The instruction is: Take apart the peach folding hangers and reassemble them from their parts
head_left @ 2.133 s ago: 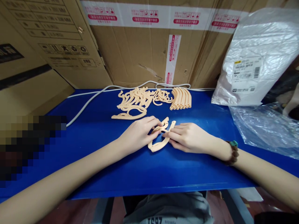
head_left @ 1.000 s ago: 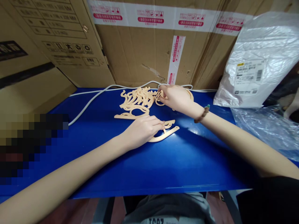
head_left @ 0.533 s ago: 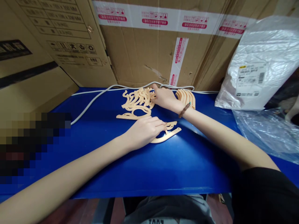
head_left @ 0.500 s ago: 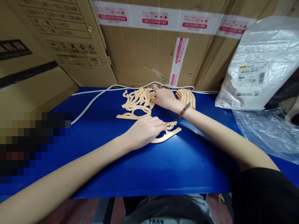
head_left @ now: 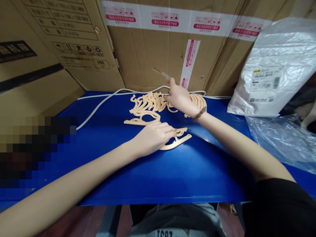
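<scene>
My left hand (head_left: 154, 138) is closed on beige plastic hanger arms (head_left: 176, 144) low over the blue table, its fingers hiding their joined end. Farther back, my right hand (head_left: 180, 97) pinches a curved beige hanger hook (head_left: 173, 109), which shows below the thumb; the index finger points up and away. Left of that hand lies a loose pile of hooks (head_left: 149, 102). In front of the pile rest more flat hanger arms (head_left: 142, 122). A nested stack of curved arms (head_left: 199, 100) stands partly behind my right wrist.
A white cable (head_left: 98, 108) runs along the back of the blue table (head_left: 197, 184). Cardboard boxes (head_left: 143, 59) wall off the back and left. At the right stand a white plastic mailer bag (head_left: 266, 72) and a clear plastic bag (head_left: 283, 141).
My right hand has lifted off the hook pile and moved slightly right, bringing a hook with it. My left hand keeps its hold on the hanger arms.
</scene>
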A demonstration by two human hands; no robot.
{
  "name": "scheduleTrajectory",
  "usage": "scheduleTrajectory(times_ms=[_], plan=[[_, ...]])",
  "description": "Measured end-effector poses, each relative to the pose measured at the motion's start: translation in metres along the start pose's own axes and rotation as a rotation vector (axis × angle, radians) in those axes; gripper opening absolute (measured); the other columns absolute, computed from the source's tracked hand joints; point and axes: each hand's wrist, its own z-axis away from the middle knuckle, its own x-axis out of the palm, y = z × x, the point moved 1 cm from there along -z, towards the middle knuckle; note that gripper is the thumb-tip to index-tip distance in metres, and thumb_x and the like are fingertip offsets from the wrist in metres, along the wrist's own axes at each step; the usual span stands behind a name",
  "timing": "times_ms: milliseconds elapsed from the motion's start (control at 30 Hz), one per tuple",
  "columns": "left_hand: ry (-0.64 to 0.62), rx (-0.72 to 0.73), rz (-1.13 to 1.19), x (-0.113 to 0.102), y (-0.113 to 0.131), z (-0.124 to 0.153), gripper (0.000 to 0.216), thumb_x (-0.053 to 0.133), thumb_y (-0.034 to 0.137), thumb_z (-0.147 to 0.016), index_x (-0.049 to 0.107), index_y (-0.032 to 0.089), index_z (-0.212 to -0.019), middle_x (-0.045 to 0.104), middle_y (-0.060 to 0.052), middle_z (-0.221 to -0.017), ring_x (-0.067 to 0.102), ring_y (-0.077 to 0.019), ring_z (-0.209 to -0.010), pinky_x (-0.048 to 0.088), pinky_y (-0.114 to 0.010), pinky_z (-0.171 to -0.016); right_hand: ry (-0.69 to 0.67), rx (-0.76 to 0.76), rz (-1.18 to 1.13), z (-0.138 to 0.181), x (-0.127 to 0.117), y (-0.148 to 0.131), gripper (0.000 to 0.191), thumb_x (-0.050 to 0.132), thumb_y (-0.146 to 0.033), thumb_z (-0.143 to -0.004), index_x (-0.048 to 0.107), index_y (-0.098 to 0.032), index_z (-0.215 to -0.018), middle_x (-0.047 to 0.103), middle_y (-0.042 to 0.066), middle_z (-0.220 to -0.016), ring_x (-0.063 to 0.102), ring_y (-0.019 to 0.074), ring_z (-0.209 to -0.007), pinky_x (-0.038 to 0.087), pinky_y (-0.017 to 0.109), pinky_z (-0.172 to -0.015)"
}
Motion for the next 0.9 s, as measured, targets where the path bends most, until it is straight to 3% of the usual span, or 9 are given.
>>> scheduleTrajectory(times_ms=[200, 300, 467, 567, 733, 900], plan=[[-0.009, 0.003, -0.038, 0.002, 0.000, 0.001, 0.026, 0.044, 0.016, -0.100, 0.071, 0.016, -0.104, 0.074, -0.006, -0.113, 0.068, -0.0182, -0.095, 0.049, -0.036, -0.088, 0.052, -0.236, -0.073, 0.028, -0.040, 0.040, 0.055, 0.032, -0.011, -0.089, 0.029, -0.012, -0.144, 0.067, 0.013, -0.111, 0.062, 0.0233, -0.094, 0.045, 0.037, -0.084], [-0.005, 0.016, -0.029, 0.002, 0.000, 0.001, 0.027, 0.044, 0.017, -0.101, 0.070, 0.016, -0.105, 0.074, -0.006, -0.113, 0.068, -0.0182, -0.096, 0.048, -0.035, -0.087, 0.063, -0.271, -0.093, 0.058, -0.051, 0.063, 0.048, 0.028, -0.014, -0.092, 0.035, -0.012, -0.139, 0.063, 0.013, -0.115, 0.061, 0.0215, -0.091, 0.045, 0.035, -0.082], [-0.017, -0.002, 0.020, 0.002, 0.001, 0.000, 0.028, 0.043, 0.018, -0.102, 0.071, 0.018, -0.103, 0.075, -0.004, -0.113, 0.069, -0.0170, -0.094, 0.048, -0.034, -0.085, -0.002, -0.167, -0.004, 0.114, -0.046, 0.090, 0.036, 0.027, -0.024, -0.098, 0.046, -0.014, -0.127, 0.066, 0.009, -0.088, 0.061, 0.0213, -0.072, 0.042, 0.032, -0.067], [-0.013, -0.003, 0.034, 0.003, 0.001, 0.000, 0.027, 0.044, 0.018, -0.102, 0.071, 0.019, -0.105, 0.074, -0.003, -0.115, 0.069, -0.0162, -0.096, 0.048, -0.033, -0.086, -0.135, -0.140, 0.160, 0.135, -0.040, 0.100, 0.036, 0.027, -0.038, -0.101, 0.051, -0.017, -0.118, 0.064, 0.005, -0.070, 0.057, 0.0211, -0.058, 0.034, 0.030, -0.058], [0.040, 0.003, 0.025, 0.005, 0.001, 0.000, 0.024, 0.046, 0.016, -0.101, 0.070, 0.019, -0.105, 0.074, -0.002, -0.114, 0.070, -0.0157, -0.094, 0.051, -0.033, -0.084, -0.293, -0.250, 0.244, 0.143, -0.042, 0.106, 0.041, 0.026, -0.045, -0.103, 0.053, -0.022, -0.081, 0.055, 0.001, -0.057, 0.050, 0.0167, -0.050, 0.023, 0.029, -0.054], [0.074, -0.021, -0.010, 0.006, 0.002, -0.001, 0.021, 0.051, 0.019, -0.099, 0.072, 0.019, -0.101, 0.076, -0.001, -0.112, 0.072, -0.0159, -0.093, 0.054, -0.030, -0.080, -0.327, -0.306, 0.179, 0.146, -0.044, 0.101, 0.041, 0.026, -0.044, -0.103, 0.049, -0.023, -0.077, 0.054, 0.001, -0.058, 0.049, 0.0158, -0.051, 0.023, 0.029, -0.055]])
